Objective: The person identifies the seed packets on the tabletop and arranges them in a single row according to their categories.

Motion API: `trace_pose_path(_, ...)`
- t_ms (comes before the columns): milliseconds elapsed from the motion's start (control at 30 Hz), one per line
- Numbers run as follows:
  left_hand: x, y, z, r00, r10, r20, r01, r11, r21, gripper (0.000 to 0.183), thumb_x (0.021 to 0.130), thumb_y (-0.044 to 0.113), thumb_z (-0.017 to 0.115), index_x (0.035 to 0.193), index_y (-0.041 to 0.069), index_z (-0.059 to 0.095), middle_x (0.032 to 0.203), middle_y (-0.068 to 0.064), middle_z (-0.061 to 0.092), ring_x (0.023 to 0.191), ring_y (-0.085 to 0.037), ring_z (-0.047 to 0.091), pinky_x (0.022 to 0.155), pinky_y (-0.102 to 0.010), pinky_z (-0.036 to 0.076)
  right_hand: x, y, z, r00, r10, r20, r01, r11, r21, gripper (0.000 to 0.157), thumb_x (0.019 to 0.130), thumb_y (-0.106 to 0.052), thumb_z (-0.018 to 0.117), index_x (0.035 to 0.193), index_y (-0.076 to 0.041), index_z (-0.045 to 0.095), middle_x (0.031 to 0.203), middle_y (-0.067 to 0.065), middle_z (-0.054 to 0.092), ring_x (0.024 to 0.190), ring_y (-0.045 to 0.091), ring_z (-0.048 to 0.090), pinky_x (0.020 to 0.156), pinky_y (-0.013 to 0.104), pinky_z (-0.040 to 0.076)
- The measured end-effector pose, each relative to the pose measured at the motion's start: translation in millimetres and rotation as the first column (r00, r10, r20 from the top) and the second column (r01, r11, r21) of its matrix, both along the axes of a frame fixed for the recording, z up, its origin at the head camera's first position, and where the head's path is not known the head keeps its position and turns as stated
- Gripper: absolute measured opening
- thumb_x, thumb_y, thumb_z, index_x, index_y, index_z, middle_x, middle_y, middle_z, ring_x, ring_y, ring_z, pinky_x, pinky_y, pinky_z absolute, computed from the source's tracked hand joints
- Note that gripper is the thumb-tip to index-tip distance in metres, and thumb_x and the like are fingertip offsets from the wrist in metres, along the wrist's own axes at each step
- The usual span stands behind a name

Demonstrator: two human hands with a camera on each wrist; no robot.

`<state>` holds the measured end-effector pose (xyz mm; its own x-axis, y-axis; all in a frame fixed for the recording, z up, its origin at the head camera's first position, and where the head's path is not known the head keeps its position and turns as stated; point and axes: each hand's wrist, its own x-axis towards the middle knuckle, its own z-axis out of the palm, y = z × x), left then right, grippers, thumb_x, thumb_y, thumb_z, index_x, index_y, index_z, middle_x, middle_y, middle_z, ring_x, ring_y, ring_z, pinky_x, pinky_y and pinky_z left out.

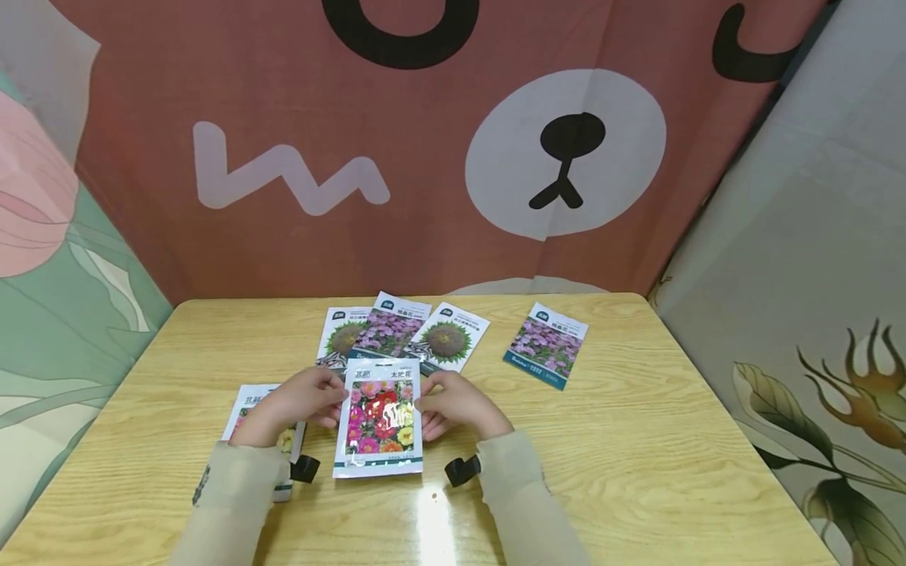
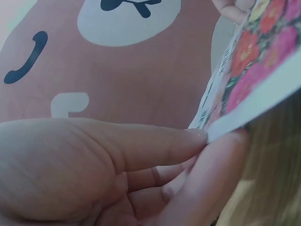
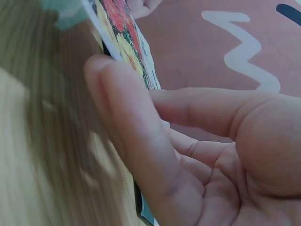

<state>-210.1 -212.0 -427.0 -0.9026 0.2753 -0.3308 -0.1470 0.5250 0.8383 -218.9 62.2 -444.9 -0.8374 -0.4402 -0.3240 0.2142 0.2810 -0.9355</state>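
Note:
A seed packet [image 1: 383,417] with red, pink and yellow flowers is held up off the table between both hands, its printed face toward the head camera. My left hand [image 1: 311,395] pinches its left edge between thumb and fingers; in the left wrist view the left thumb and forefinger grip the white border of the packet [image 2: 256,70]. On the other side my right hand [image 1: 456,405] pinches the right edge, and the right wrist view shows that hand [image 3: 188,155] with the packet edge at its fingertips. Under my left forearm lies another flower packet [image 1: 283,444], partly covered.
Behind the held packet, overlapping packets lie on the wooden table [image 1: 637,472]: a purple-flower packet [image 1: 389,324] between two sunflower packets, one left [image 1: 343,334] and one right [image 1: 447,338]. Apart from them, a second purple-flower packet [image 1: 546,344] lies to the right. A bear-print cloth [image 1: 318,251] hangs behind.

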Motion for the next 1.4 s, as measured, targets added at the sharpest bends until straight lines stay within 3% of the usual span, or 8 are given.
trace_pose_path(333,3.8,-13,4.2,0.998,-0.013,0.064,0.015,1.0,-0.021,0.016,0.104,0.005,0.053,0.108,-0.009,0.058,0.078,-0.012,0.064,0.06,-0.013,0.062,0.058,-0.026,0.057,5.6,-17,-6.0,1.0,0.011,0.012,-0.011,1.0,-0.001,0.008,0.098,0.001,0.058,0.103,0.006,0.056,0.072,0.022,0.066,0.053,0.023,0.068,0.058,0.039,0.062)
trace_pose_path(567,3.0,-22,0.9,0.995,-0.029,0.099,0.031,0.999,-0.023,0.014,0.104,0.004,0.051,0.102,-0.007,0.06,0.076,-0.011,0.065,0.059,-0.012,0.064,0.056,-0.024,0.056,11.1,-27,-9.1,1.0,0.003,0.007,-0.003,1.0,0.001,0.005,0.098,0.0,0.059,0.097,0.005,0.058,0.071,0.024,0.067,0.053,0.027,0.069,0.054,0.038,0.061)
trace_pose_path(767,2.7,-30,-1.9,0.99,-0.027,0.135,0.038,0.996,-0.078,0.016,0.105,0.006,0.052,0.101,-0.006,0.061,0.077,-0.011,0.066,0.059,-0.013,0.066,0.056,-0.023,0.055,13.1,-35,-15.4,1.0,-0.001,0.008,0.002,1.0,-0.015,0.005,0.097,0.0,0.06,0.094,0.003,0.058,0.069,0.023,0.067,0.052,0.026,0.068,0.051,0.038,0.06)
trace_pose_path(1100,2.2,-38,-1.5,0.988,0.021,0.156,0.005,0.986,-0.165,0.016,0.103,0.006,0.052,0.098,-0.006,0.062,0.074,-0.011,0.063,0.057,-0.014,0.064,0.058,-0.025,0.057,22.6,-54,-21.1,0.996,-0.092,0.007,0.093,0.995,-0.037,0.004,0.095,0.004,0.06,0.096,0.004,0.057,0.064,0.019,0.064,0.048,0.021,0.065,0.049,0.035,0.059)
trace_pose_path(1400,3.1,-43,-1.1,0.985,0.044,0.169,-0.012,0.983,-0.182,0.017,0.102,0.006,0.053,0.098,-0.008,0.062,0.073,-0.011,0.063,0.057,-0.014,0.064,0.057,-0.023,0.055,27.4,-64,-24.4,0.991,-0.134,-0.019,0.134,0.991,0.005,0.006,0.097,-0.001,0.061,0.092,0.0,0.058,0.062,0.017,0.063,0.046,0.018,0.062,0.047,0.033,0.058)
